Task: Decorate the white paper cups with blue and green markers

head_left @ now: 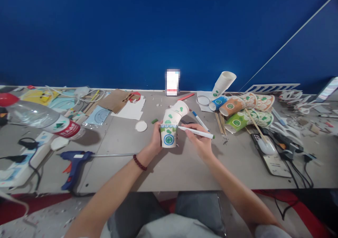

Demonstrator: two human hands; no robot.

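My left hand (156, 138) is wrapped round the side of a curved body of joined paper cups (169, 136), which bends up and to the right. Its lowest cup carries a blue and green ringed circle, with blue scallops drawn around the band above. Between the fingers of my right hand (198, 139) is a white marker (198, 131). The marker's tip is at the right edge of the scalloped band; whether it touches is too small to tell. A green cap sits at the marker's back end.
Coloured cup figures (235, 107) and a stack of paper cups (224, 84) stand at the right. A blue glue gun (76, 164), a large bottle (44, 120) and a power strip (23, 160) are at the left. Beyond my hands stands a phone (172, 82); a white disc (141, 126) lies nearby.
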